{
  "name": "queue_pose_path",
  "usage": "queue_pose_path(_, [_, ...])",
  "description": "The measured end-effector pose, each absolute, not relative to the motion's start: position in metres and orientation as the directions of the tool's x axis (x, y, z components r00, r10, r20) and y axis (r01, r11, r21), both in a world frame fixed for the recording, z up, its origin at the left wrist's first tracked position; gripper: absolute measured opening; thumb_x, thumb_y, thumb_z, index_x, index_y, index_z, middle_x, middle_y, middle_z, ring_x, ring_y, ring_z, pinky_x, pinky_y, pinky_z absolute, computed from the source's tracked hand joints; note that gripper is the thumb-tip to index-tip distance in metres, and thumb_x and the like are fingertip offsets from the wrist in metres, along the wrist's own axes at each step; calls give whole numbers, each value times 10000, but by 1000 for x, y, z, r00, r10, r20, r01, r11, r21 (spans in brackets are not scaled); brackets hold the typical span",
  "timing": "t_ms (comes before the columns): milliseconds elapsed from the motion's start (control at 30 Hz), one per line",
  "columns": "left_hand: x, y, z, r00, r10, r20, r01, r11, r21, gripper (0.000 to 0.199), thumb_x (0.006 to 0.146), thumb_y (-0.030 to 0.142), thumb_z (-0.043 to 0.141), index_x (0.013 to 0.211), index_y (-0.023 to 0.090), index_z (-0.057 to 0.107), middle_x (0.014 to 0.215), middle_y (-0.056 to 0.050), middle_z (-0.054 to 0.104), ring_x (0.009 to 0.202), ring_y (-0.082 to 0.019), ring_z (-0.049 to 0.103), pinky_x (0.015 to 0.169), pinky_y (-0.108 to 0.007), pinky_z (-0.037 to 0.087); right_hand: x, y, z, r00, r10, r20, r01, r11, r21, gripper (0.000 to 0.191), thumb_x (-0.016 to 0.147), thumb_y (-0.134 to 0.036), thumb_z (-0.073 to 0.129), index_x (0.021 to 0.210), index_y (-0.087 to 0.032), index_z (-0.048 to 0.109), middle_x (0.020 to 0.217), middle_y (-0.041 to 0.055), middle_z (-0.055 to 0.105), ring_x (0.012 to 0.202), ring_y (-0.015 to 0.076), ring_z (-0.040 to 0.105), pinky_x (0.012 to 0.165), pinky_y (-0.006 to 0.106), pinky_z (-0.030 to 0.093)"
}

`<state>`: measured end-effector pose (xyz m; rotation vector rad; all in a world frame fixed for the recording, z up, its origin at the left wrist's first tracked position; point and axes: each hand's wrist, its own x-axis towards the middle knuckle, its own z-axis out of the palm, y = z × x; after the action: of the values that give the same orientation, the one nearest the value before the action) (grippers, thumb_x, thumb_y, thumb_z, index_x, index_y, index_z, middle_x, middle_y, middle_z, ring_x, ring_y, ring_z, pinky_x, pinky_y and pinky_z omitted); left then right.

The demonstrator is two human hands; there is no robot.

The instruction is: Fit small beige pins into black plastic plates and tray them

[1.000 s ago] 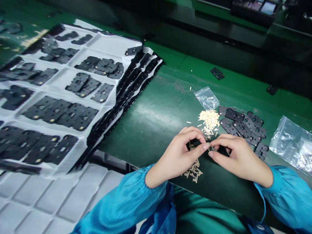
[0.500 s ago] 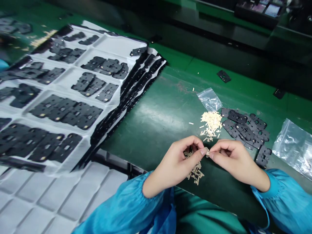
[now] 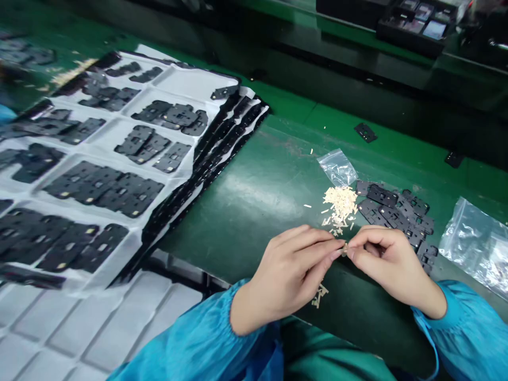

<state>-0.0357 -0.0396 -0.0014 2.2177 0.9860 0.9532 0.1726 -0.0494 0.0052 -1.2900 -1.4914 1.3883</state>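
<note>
Hands: 2, the left hand [image 3: 291, 270] and right hand [image 3: 391, 259], held together at the fingertips.
Held: 1 tiny cream strip [image 3: 344, 250], pinched between both hands (honestly too small to make out its shape).
Big pile: 1 heap of cream strips [image 3: 340, 205], just past the hands toward the far edge of the bench [image 3: 254, 227], not touching them.
Small pile: 1 little scatter of strips [image 3: 319, 296], just below the left hand, near the bench's front edge.
Black plates: roughly a dozen, overlapping in a cluster [image 3: 391, 211] right of the heap, just past the right hand.
Strays: 2 loose plates, [image 3: 365, 132] and [image 3: 454, 159], out beyond the bench's far edge.
Bags: 2 clear plastic, a small bag [image 3: 337, 167] behind the heap and a big bag [image 3: 476, 246] at the bench's right side.
Sheet: 1 white sheet [image 3: 190, 79] off the bench's left edge, with black plates in rows, too many to count.
Sleeves: 2, both blue, the left sleeve [image 3: 190, 338] and right sleeve [image 3: 468, 333].
</note>
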Motion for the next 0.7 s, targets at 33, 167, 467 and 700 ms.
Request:
queue_pose_path(33, [-35,-39,-3,503,771,391,393,-606,691,201,961,134,632,1103,191,762,960,-93,785,769,-216,690,685,-350,544,173,-49,6,-243,963,-114,193,-67,-979,113,843,-139,683,773,-209,739,690,-26,647,616,117,552,574,246,433])
queue_pose_path(167, [-31,-36,-5,531,764,366,354,-593,724,184,976,105,580,1068,161,728,926,-80,756,774,-201,664,681,-339,540,174,-49,8,-245,966,-83,220,-28,-975,132,843,-115,677,770,-206,740,691,-31,644,606,104,534,565,236,417])
queue_pose_path(467, [-32,-36,-7,586,746,315,340,-580,741,185,971,62,544,1062,137,686,959,-78,735,823,-204,637,709,-348,511,178,-49,10,-267,963,-38,354,61,-933,157,818,-76,647,771,-205,723,716,-27,653,661,114,584,619,254,439])
queue_pose_path(700, [-31,-31,-1,627,739,246,364,-557,746,164,1000,106,525,1005,148,683,917,-70,734,781,-193,611,694,-343,484,178,-49,10,-279,960,-34,401,85,-912,151,803,-87,626,757,-200,715,720,-22,665,664,117,614,627,262,454])
